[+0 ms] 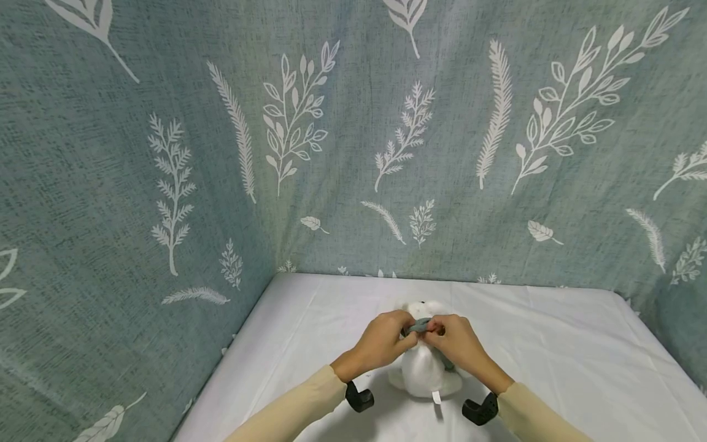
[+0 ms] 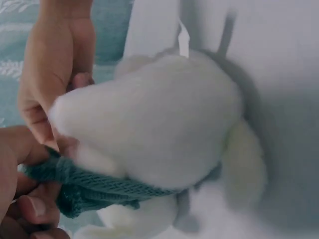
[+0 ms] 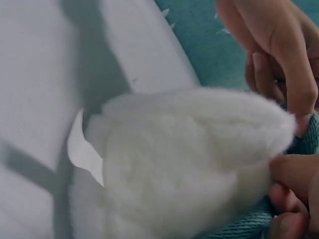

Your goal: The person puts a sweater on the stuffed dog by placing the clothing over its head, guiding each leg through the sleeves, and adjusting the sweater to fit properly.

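Observation:
A white plush animal sits on the white surface between my hands, its back and a small white tag facing me. Around its neck lies a teal knitted scarf; in the left wrist view, more of the knit runs along the plush's far side. My left hand pinches the scarf left of the neck, thumb and fingers curled on the knit. From the other side, my right hand pinches it too, its fingertips close to the left ones. Fluffy white body fills much of the right wrist view.
The white cloth-covered table extends on both sides of the plush. Behind it and to the left hang grey-green curtains with white leaf prints. Black wrist-worn devices sit below each hand, beside cream sleeves.

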`<state>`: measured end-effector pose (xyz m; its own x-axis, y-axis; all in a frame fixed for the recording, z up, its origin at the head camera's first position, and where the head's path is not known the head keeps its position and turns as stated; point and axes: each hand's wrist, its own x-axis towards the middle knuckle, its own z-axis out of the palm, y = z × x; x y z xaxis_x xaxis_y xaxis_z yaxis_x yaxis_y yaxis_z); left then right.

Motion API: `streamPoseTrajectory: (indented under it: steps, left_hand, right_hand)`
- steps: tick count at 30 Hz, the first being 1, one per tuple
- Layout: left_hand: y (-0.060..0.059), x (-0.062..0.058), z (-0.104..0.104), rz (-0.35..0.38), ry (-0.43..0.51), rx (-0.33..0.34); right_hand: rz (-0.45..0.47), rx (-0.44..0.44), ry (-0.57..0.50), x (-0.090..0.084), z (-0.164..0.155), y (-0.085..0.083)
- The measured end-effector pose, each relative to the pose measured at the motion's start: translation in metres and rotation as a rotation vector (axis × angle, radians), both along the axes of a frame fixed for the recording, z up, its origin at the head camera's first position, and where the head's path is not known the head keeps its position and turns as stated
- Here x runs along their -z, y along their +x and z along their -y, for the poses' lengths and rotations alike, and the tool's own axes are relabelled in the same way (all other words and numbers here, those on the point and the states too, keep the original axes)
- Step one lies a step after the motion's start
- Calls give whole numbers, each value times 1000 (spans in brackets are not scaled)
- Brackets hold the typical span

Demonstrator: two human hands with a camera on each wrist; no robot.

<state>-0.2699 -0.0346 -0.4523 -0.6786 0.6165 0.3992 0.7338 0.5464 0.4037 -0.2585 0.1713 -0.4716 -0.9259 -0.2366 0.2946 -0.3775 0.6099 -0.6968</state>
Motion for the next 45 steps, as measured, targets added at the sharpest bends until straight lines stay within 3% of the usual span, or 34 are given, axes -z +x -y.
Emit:
streamPoseTrajectory:
  steps: [2,5,9,14,19,28,35,40,45]
  left_hand:
    - [0,-1,-1,-12,-39,33]
    - [-2,-2,-2,57,-36,72]
    - [-8,-4,0,115,16,59]
    - [-14,-4,3,83,2,-3]
    - [-21,-3,5,127,-30,-55]
    - [-33,-7,7,238,-134,47]
    - [-36,-14,8,341,-207,56]
    - [-33,-14,7,336,-223,80]
    - [-28,-10,7,317,-207,44]
  right_hand:
    - [27,51,-33,2,-1,-1]
    - [83,105,-78,3,-3,-1]
    - [130,119,-136,4,-5,-1]
    - [174,68,-153,4,-5,-1]
    - [184,-6,-139,4,-8,-2]
    - [211,-152,-106,1,-8,-3]
    - [330,-195,-126,-8,-8,-2]
    - [277,-186,-98,-4,-6,-2]
    - [227,-167,-79,-4,-5,2]
